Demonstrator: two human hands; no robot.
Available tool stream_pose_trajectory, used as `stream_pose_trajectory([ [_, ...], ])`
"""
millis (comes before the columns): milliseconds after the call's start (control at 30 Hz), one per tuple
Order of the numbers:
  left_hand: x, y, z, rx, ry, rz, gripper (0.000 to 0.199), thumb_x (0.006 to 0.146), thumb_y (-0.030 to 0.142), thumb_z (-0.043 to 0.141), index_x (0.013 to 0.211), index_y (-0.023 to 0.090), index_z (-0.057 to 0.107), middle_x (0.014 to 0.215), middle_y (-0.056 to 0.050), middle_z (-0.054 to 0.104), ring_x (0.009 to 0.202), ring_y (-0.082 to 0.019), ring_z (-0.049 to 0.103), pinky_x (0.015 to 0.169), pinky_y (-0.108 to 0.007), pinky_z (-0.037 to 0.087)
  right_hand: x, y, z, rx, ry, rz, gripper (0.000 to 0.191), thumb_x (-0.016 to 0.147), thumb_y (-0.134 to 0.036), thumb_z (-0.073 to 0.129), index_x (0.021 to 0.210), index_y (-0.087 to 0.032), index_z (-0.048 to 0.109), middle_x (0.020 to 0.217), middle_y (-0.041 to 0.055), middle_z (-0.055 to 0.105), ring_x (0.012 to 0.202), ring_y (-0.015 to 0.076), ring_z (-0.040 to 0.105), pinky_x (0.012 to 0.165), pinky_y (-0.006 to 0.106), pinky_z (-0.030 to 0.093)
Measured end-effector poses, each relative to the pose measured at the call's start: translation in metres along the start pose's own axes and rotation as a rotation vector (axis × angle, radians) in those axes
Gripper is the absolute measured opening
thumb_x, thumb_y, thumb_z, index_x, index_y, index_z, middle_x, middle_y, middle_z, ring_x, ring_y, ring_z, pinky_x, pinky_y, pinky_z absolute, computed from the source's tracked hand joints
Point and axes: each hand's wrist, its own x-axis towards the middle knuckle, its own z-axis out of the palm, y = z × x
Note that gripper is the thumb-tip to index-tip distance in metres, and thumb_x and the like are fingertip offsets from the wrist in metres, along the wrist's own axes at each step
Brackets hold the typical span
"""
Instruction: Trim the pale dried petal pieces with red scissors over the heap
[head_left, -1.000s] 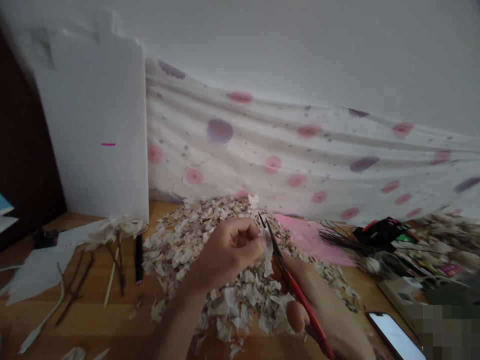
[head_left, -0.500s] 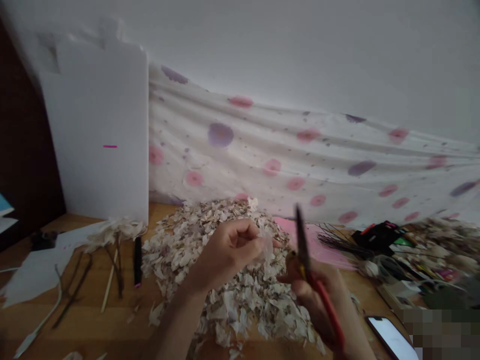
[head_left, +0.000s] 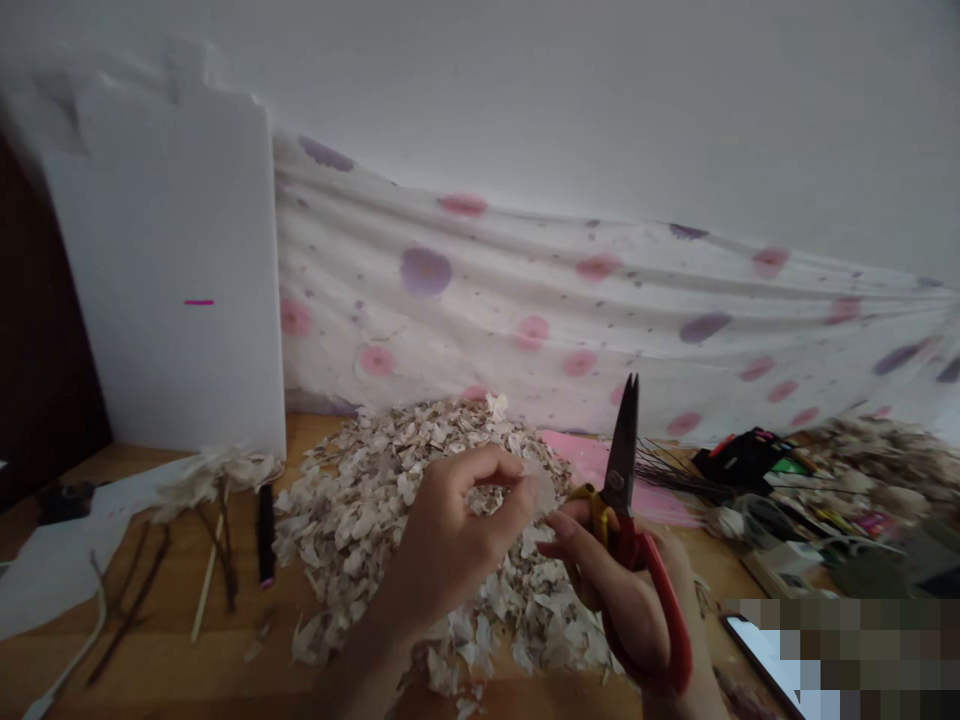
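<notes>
Pale, thin flakes made up a wide heap (head_left: 352, 540) on the wooden table (head_left: 255, 685), and everything else lay around it. Over the middle of the heap, the left hand (head_left: 457, 525) pinched a translucent flake (head_left: 541, 488) between thumb and forefinger, the two curved into a loop; how its other fingers were set could not be told. Red-handled scissors (head_left: 621, 465) were in the right hand (head_left: 630, 600), above the heap's right side, their dark blades pointing up with the tips barely parted. The right hand's fingers curled about the handles, while a fingertip reached close to the flake; whether it touched could not be told.

Behind the heap hung a white cloth (head_left: 487, 290) with pink and purple blooms, and a white board (head_left: 172, 260) with a short magenta line stood to the back left. Left of the heap lay a black marker (head_left: 265, 535), a light stick (head_left: 206, 590), dark twigs (head_left: 142, 590) and white paper (head_left: 64, 565). To its right were a pink sheet (head_left: 667, 500), a black pouch (head_left: 739, 465) and, nearer the front, a phone (head_left: 757, 655), partly covered by blurred squares.
</notes>
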Motion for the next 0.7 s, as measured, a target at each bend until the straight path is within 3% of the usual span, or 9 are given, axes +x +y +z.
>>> stream_pose_trajectory([
  [167, -0.001, 0.002, 0.002, 0.002, -0.011, -0.014, 0.017, 0.086, 0.024, 0.060, 0.070, 0.019, 0.064, 0.074, -0.001, 0.069, 0.079, -0.018, 0.066, 0.076, -0.028, 0.050, -0.005, -0.008, 0.002, -0.069, -0.003, -0.057, 0.041, 0.072, -0.055, 0.074, 0.074, -0.015, 0.069, 0.049, -0.0063, 0.034, 0.044, 0.0085, 0.032, 0.051, 0.026, 0.047],
  [267, -0.001, 0.002, 0.003, 0.019, -0.017, -0.019, 0.017, 0.086, 0.024, 0.060, 0.071, 0.019, 0.066, 0.075, -0.001, 0.070, 0.079, -0.018, 0.066, 0.077, -0.029, 0.049, -0.004, -0.007, 0.001, -0.073, -0.011, -0.055, 0.038, 0.073, -0.052, 0.074, 0.073, -0.015, 0.068, 0.050, -0.0065, 0.034, 0.045, 0.0086, 0.032, 0.052, 0.025, 0.046],
  [533, 0.001, -0.001, 0.005, 0.079, 0.004, 0.021, 0.017, 0.085, 0.022, 0.061, 0.069, 0.017, 0.065, 0.072, -0.001, 0.067, 0.074, -0.016, 0.062, 0.072, -0.027, 0.046, 0.010, 0.010, -0.010, -0.052, -0.174, -0.043, 0.036, 0.076, -0.048, 0.076, 0.071, -0.015, 0.063, 0.046, -0.0088, 0.030, 0.042, 0.0058, 0.026, 0.049, 0.022, 0.042],
  [633, 0.002, -0.003, 0.001, -0.069, -0.036, -0.057, 0.017, 0.086, 0.028, 0.064, 0.074, 0.018, 0.067, 0.073, -0.001, 0.066, 0.074, -0.015, 0.061, 0.071, -0.026, 0.046, 0.010, 0.008, -0.013, 0.015, -0.189, 0.018, 0.044, 0.075, -0.056, 0.075, 0.071, -0.015, 0.061, 0.043, -0.0084, 0.032, 0.041, 0.0062, 0.030, 0.044, 0.020, 0.038],
  [700, 0.003, -0.007, -0.002, -0.277, -0.132, -0.139, 0.022, 0.090, 0.038, 0.060, 0.087, 0.019, 0.071, 0.077, -0.001, 0.066, 0.072, -0.014, 0.060, 0.068, -0.025, 0.047, 0.009, 0.004, -0.013, 0.102, -0.248, 0.070, 0.048, 0.072, -0.061, 0.076, 0.072, -0.016, 0.061, 0.043, -0.0070, 0.035, 0.041, 0.0084, 0.038, 0.039, 0.017, 0.033],
])
